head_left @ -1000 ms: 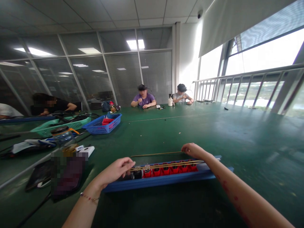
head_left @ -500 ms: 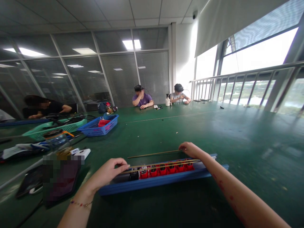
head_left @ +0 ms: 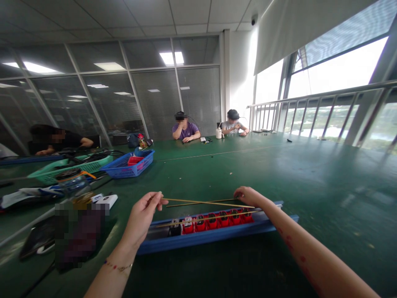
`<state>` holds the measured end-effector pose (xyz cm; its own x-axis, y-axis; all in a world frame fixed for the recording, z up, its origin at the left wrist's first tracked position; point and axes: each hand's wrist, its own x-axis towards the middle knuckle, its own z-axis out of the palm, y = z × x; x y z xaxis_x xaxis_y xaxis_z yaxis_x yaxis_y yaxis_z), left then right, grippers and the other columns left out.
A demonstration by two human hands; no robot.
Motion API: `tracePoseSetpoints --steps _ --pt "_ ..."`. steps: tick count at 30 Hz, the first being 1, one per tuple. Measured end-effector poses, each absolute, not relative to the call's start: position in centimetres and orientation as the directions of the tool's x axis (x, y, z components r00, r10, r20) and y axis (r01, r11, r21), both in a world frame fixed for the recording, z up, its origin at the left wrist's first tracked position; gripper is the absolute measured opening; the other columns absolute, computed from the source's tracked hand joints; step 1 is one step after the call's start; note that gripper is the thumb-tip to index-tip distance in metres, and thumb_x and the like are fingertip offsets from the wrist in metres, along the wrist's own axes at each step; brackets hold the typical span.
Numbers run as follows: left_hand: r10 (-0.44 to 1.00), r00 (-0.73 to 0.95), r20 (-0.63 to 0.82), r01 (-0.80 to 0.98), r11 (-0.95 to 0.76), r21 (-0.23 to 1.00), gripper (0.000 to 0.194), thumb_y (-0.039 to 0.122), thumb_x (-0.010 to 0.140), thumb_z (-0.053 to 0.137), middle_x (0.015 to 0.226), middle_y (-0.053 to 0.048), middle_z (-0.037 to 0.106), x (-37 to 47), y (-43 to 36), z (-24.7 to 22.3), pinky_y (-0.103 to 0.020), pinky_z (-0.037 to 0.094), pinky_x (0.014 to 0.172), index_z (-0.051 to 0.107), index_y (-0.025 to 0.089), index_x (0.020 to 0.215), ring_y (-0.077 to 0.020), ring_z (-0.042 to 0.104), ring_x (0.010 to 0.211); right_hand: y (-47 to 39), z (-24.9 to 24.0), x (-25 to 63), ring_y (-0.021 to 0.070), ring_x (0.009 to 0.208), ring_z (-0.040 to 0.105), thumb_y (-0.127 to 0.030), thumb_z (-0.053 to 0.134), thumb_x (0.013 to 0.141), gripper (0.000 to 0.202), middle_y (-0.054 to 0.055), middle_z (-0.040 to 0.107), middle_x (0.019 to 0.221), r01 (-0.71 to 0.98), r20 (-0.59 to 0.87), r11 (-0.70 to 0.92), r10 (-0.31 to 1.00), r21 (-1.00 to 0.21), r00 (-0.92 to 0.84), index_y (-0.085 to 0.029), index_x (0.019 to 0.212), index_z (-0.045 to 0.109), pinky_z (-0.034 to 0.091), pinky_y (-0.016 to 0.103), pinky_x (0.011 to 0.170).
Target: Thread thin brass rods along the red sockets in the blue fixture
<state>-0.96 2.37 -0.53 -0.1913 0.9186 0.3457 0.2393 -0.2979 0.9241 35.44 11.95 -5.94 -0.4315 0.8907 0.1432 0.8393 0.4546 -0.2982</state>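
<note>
My left hand pinches one end of a thin wooden stick, holding that end above the blue trough. The stick slants right and down to near my right wrist. My right hand is just behind the trough's right part, its fingers curled down at the right end of a second thin stick lying on the table; its fingertips are partly hidden. The long blue trough holds a row of several small red boxes with dark parts inside, and a black box at their left. A third stick lies lengthwise over the boxes.
On the green table, at left, are a blue basket, a green basket, a jar and a dark flat device. Two people sit at the far edge; another person leans at far left.
My left hand has risen and moved slightly right, lifting one stick's left end off the trough. The trough's left end shows more. My right hand has stayed in place.
</note>
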Motion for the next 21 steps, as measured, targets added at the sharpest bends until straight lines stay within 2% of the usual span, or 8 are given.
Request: tracePoseSetpoints --steps 3,6,10,13,16,21 --pt "0.894 -0.280 0.348 0.171 -0.310 0.935 0.036 0.044 0.072 0.054 0.071 -0.003 0.063 -2.2 3.0 -0.8 -0.019 0.037 0.056 0.057 0.016 0.096 -0.0106 0.050 0.061 11.9 -5.9 35.6 0.0164 0.075 0.059 -0.018 0.047 0.071 0.025 0.004 0.066 0.083 0.824 0.170 0.432 0.902 -0.367 -0.398 -0.018 0.087 0.066 0.043 0.023 0.068" --pt "0.877 -0.344 0.336 0.173 -0.292 0.940 0.040 0.045 0.070 0.056 0.071 -0.004 0.063 -3.4 3.6 -1.2 -0.017 0.034 0.051 0.057 0.015 0.097 -0.0100 0.049 0.060 11.6 -5.4 35.9 0.0176 0.077 0.059 -0.025 0.046 0.074 0.025 0.005 0.066 0.085 0.804 0.272 0.382 0.920 -0.456 -0.283 -0.018 0.090 0.064 0.043 0.025 0.069" --pt "0.909 -0.302 0.287 0.247 -0.216 0.945 0.047 0.050 0.066 0.057 0.073 -0.005 0.065 -3.9 4.0 -1.8 -0.019 0.035 0.050 0.059 0.015 0.097 -0.0117 0.050 0.060 10.6 -4.4 36.1 0.0171 0.074 0.058 -0.039 0.043 0.078 0.029 0.004 0.065 0.080 0.712 0.401 0.375 0.905 -0.593 -0.142 -0.018 0.086 0.062 0.043 0.025 0.067" --pt "0.934 -0.237 0.265 0.316 -0.184 0.931 0.049 0.052 0.066 0.056 0.073 -0.005 0.066 -3.7 4.1 -2.3 -0.022 0.039 0.056 0.060 0.016 0.098 -0.0133 0.051 0.063 9.3 -3.6 36.5 0.0151 0.068 0.055 -0.046 0.041 0.079 0.035 0.002 0.062 0.072 0.620 0.392 0.432 0.896 -0.655 -0.210 -0.017 0.080 0.061 0.042 0.024 0.063" --pt "0.962 -0.171 0.214 0.368 -0.140 0.919 0.048 0.051 0.068 0.053 0.076 -0.005 0.067 -3.4 4.3 -2.7 -0.024 0.041 0.061 0.059 0.017 0.101 -0.0148 0.053 0.066 7.9 -2.5 37.0 0.0129 0.063 0.051 -0.048 0.041 0.079 0.039 0.001 0.058 0.065 0.573 0.303 0.455 0.888 -0.681 -0.345 -0.015 0.072 0.060 0.040 0.023 0.059" --pt "0.990 -0.082 0.118 0.426 -0.072 0.902 0.046 0.051 0.067 0.054 0.083 -0.006 0.067 -3.0 4.8 -2.7 -0.027 0.043 0.069 0.060 0.017 0.098 -0.0179 0.057 0.075 5.7 -0.2 37.9 0.0132 0.067 0.051 -0.048 0.049 0.074 0.036 0.002 0.059 0.072 0.569 0.172 0.454 0.861 -0.685 -0.479 -0.014 0.079 0.060 0.041 0.023 0.061"
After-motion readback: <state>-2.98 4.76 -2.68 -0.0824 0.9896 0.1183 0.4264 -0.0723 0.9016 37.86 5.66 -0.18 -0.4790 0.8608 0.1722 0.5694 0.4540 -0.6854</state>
